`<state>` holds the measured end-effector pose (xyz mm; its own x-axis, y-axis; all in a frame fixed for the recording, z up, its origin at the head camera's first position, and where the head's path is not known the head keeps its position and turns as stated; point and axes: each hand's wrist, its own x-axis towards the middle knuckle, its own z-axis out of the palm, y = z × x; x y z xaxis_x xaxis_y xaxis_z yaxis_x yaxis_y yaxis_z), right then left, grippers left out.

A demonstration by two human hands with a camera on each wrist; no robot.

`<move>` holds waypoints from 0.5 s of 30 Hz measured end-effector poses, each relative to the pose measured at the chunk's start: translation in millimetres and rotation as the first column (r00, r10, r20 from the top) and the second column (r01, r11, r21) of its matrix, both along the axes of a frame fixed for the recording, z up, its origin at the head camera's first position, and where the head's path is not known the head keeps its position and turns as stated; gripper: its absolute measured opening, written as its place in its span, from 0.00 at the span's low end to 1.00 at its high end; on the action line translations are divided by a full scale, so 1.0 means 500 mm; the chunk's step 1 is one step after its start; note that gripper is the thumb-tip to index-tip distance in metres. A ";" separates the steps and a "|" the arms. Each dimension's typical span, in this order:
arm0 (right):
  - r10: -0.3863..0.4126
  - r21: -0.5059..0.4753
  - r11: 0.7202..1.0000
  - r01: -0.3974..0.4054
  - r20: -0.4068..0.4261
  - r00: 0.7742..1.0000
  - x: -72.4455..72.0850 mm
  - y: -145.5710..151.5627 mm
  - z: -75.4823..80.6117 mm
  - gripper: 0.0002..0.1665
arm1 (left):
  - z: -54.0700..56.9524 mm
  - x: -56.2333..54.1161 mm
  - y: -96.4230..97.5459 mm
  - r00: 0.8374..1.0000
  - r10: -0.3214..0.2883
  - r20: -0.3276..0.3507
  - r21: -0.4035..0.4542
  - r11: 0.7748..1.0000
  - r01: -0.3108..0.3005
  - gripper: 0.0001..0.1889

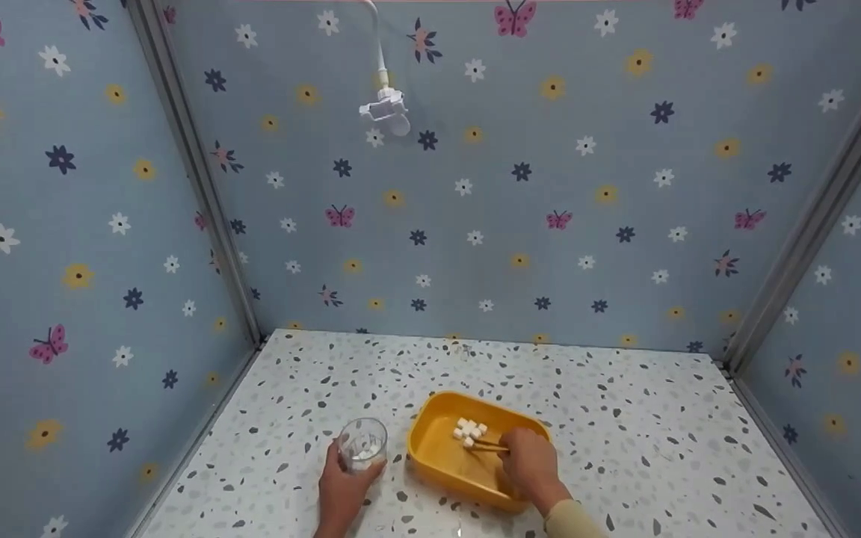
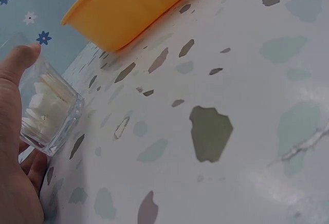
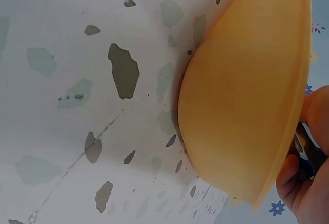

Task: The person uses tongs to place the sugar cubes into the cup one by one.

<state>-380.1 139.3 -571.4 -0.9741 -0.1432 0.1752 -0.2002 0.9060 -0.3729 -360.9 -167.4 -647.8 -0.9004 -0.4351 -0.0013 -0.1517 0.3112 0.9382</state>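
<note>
My left hand grips a clear glass, thumb on one side and fingers on the other. White cubes lie in the bottom of the glass in the left wrist view. My right hand reaches over the yellow tray and holds slim metal tongs. The tongs' tips are right at a white cube, beside several more white cubes clustered on the tray's floor. In the right wrist view, the tray's wall hides the tips, and part of the tongs shows dark between curled fingers.
Both containers stand on a white speckled tabletop, the glass to the left of the tray. Blue flowered panels enclose the back and sides. A white clip on a bendy arm hangs against the back panel.
</note>
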 end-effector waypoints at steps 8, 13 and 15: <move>-0.018 -0.040 0.999 0.017 -0.017 1.000 0.011 0.015 0.001 0.01 | 0.002 -0.001 0.000 1.000 -0.010 -0.006 -0.016 1.000 0.010 0.55; -0.018 -0.065 0.998 0.014 -0.063 0.998 0.025 0.014 0.012 0.03 | 0.005 0.002 0.002 1.000 -0.010 0.003 -0.011 1.000 0.010 0.56; -0.014 -0.068 0.998 0.007 -0.096 0.995 0.031 0.008 0.019 0.04 | 0.006 0.003 0.003 1.000 -0.013 0.006 -0.004 1.000 0.013 0.57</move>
<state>-364.8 143.2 -561.7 -0.9537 -0.1174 0.2769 -0.2285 0.8816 -0.4131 -359.5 -165.9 -645.0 -0.9058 -0.4238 -0.0044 -0.1530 0.3173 0.9359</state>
